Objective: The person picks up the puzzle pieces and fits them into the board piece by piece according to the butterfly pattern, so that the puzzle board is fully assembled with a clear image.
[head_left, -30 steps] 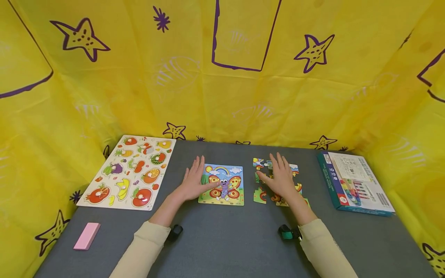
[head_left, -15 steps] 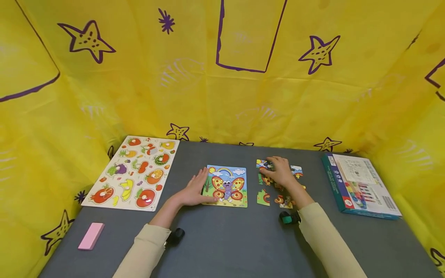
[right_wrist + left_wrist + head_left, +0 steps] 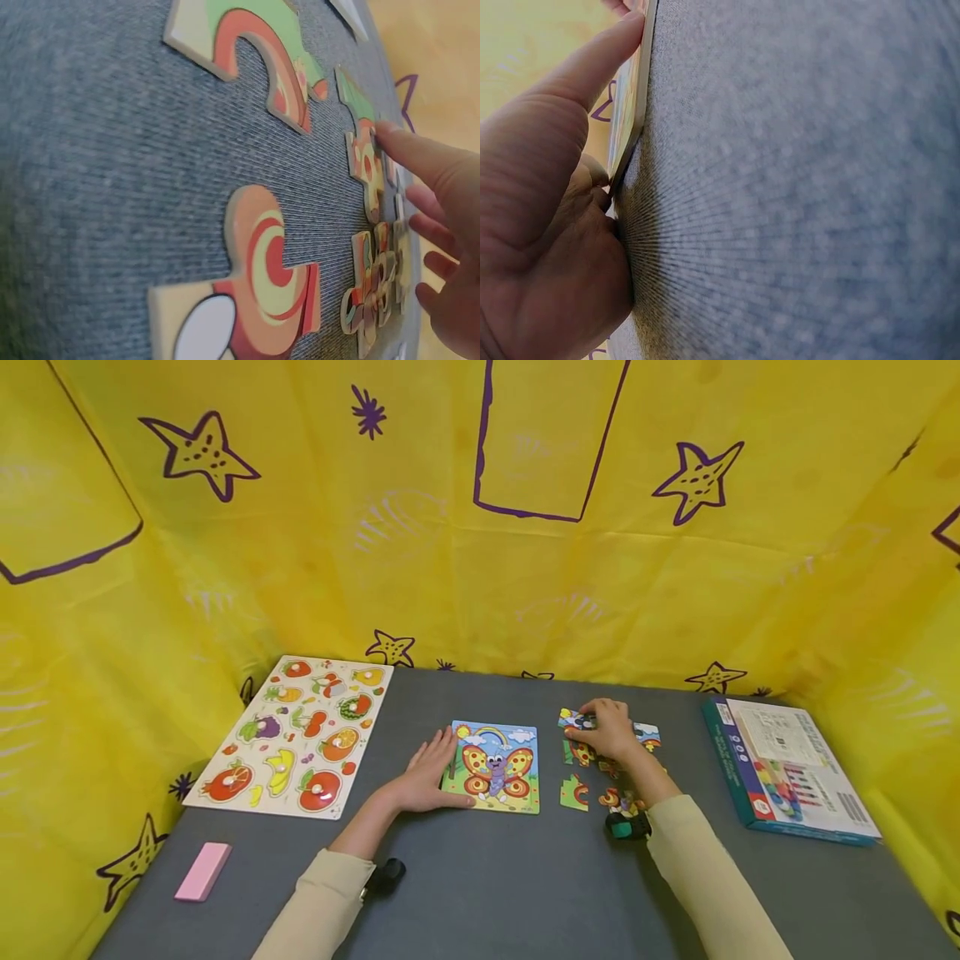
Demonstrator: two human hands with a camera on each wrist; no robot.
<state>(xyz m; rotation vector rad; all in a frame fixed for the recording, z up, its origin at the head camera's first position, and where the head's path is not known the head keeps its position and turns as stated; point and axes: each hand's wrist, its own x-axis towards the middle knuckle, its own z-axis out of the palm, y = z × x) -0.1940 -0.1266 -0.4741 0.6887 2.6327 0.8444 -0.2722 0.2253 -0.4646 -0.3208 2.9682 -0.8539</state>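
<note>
A square butterfly picture board [image 3: 517,743] lies on the grey table. My left hand [image 3: 424,783] rests along its left side, fingers straight and thumb [image 3: 615,52] over its front edge. To the right lie loose wooden jigsaw pieces in rough rows. My right hand [image 3: 612,731] is over the upper rows with bent fingers, thumb and forefinger pinching a jigsaw piece [image 3: 587,722] in the top row; the hand partly hides it. Nearer the front are a green-and-red corner piece [image 3: 573,792] and a swirl-patterned piece [image 3: 259,270].
A fruit knob puzzle board [image 3: 303,739] lies at the left, with a pink block [image 3: 203,872] in front of it. At the right is a flat teal-and-white box [image 3: 791,768]. A yellow patterned cloth [image 3: 480,585] hangs behind and beside the table.
My right hand has drawn its spread fingers together and lowered onto the upper jigsaw pieces. My left hand has slid off the butterfly picture to the board's left edge. The view has shifted slightly.
</note>
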